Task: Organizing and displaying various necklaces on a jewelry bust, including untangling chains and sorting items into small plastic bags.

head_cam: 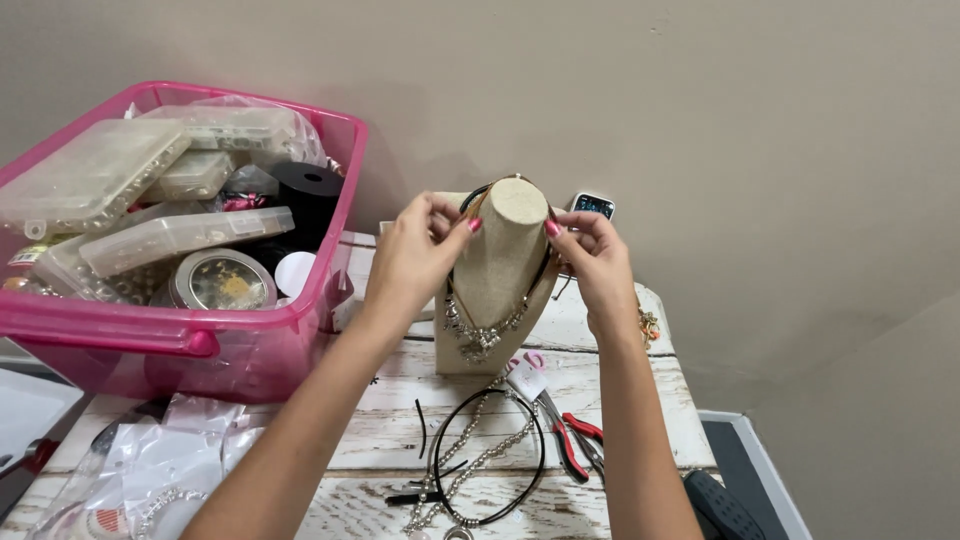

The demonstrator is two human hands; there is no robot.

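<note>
our left hand [425, 240] and right hand [590, 255] pinch the black cord silver-charm necklace [480, 335] at the beige linen bust stand's [500, 270] neck; red-handled pliers [575, 440] lie at six o'clock.

A beige linen bust [497, 270] stands upright at the centre of the frame on a whitewashed table. A necklace [480, 335] hangs on it: its dark cord loops round the neck, and a cluster of silver beads and charms lies low on the front. The cord's ends are pinched at either side of the neck.
</note>
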